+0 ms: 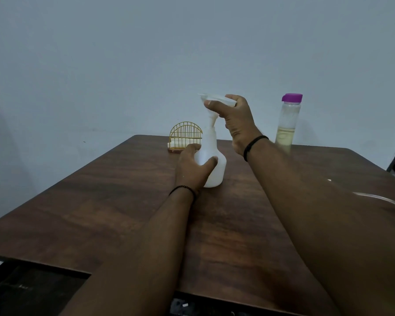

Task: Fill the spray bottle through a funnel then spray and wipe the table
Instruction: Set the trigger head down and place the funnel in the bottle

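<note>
Funnel was being seated in spray bottle neck, pinched by right hand; bottle stood mid-bench, wrapped by left hand. Next, likely: capped liquid bottle opened & poured steadily.

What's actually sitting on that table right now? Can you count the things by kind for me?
Bottles: 2, a white spray bottle held by the left hand and a clear bottle with a purple cap
Funnels: 1, a white funnel held by the right hand, its spout at the spray bottle's neck
Wire racks: 1, a gold rack
Tubes: 1, a clear tube
Total: 5
</note>
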